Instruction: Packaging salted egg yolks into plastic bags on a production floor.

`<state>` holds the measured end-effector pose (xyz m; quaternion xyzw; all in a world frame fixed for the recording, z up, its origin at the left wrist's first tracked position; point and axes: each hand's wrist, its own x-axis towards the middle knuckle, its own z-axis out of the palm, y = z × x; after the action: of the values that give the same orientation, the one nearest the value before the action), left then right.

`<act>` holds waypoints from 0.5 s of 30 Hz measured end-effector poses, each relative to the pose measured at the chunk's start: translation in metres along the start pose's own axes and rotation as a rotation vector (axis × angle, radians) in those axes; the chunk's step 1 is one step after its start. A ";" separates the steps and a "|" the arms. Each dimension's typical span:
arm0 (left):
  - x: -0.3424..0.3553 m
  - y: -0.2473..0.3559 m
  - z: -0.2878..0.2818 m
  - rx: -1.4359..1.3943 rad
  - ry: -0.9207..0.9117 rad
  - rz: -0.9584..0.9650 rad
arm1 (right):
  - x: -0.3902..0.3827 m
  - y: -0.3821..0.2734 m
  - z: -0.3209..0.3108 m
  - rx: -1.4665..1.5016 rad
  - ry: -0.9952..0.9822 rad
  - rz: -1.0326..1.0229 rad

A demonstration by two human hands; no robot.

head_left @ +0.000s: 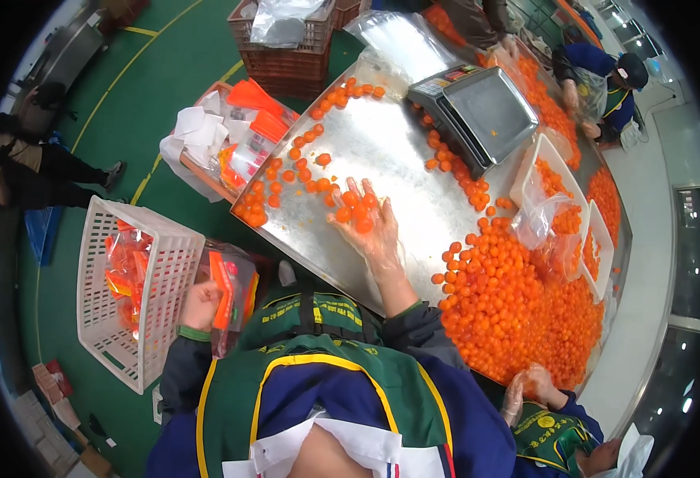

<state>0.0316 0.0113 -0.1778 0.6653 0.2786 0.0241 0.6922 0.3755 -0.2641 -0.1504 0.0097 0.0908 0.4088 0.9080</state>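
My right hand [374, 239], in a thin clear glove, is turned palm up over the steel table [302, 239], cupping several small round orange fruits [360, 213]. Loose fruits [298, 163] lie beyond it and a large pile [493, 295] is to its right. My left hand [202, 304] is closed on a clear bag with an orange top [230, 291], off the table's near-left edge, beside a white slotted basket [95, 307] containing orange packages [123, 267].
A black scale [485, 119] and white trays [549, 139] sit on the table. Stacked crates [278, 68] and a carton of packaging [206, 127] stand beyond. Co-workers are at the right [613, 95] and lower right [545, 438]. Another person [55, 167] is at left.
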 end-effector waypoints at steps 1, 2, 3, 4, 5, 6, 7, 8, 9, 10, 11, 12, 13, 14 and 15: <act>0.001 0.021 0.008 0.004 -0.005 0.004 | -0.002 0.000 -0.002 0.001 0.002 -0.008; -0.003 0.067 0.028 -0.046 0.036 -0.120 | -0.003 0.001 -0.002 0.004 -0.003 -0.009; -0.008 0.093 0.038 -0.099 0.087 -0.241 | -0.003 0.003 0.001 0.003 -0.029 0.026; -0.005 0.067 0.019 -0.012 0.138 -0.161 | -0.002 0.005 0.004 0.002 -0.055 0.060; -0.003 0.089 0.027 -0.011 0.143 -0.159 | 0.000 0.005 0.005 0.004 -0.057 0.065; 0.002 0.129 0.044 0.257 0.232 0.043 | 0.001 0.006 0.005 0.029 -0.036 0.097; 0.010 0.160 0.061 0.528 0.317 0.245 | 0.000 0.010 0.005 0.056 -0.014 0.129; 0.017 0.172 0.072 0.635 0.338 0.344 | 0.000 0.014 0.007 0.056 -0.012 0.144; 0.025 0.182 0.084 0.743 0.359 0.443 | 0.000 0.018 0.010 0.041 -0.002 0.175; 0.037 0.187 0.098 0.821 0.340 0.459 | 0.001 0.022 0.015 0.023 0.007 0.205; 0.047 0.187 0.111 0.899 0.325 0.469 | 0.000 0.027 0.023 0.022 0.009 0.226; 0.061 0.177 0.120 0.915 0.295 0.447 | -0.003 0.033 0.036 -0.039 -0.015 0.282; 0.074 0.167 0.128 0.928 0.260 0.427 | -0.007 0.037 0.047 -0.100 -0.040 0.333; 0.082 0.166 0.138 0.926 0.272 0.421 | -0.010 0.039 0.053 -0.103 -0.040 0.345; 0.086 0.167 0.148 0.955 0.258 0.329 | -0.014 0.042 0.058 -0.121 -0.011 0.388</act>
<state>0.2225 -0.0691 -0.0582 0.9335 0.2332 0.0846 0.2587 0.3450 -0.2430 -0.0869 -0.0253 0.0574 0.5809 0.8116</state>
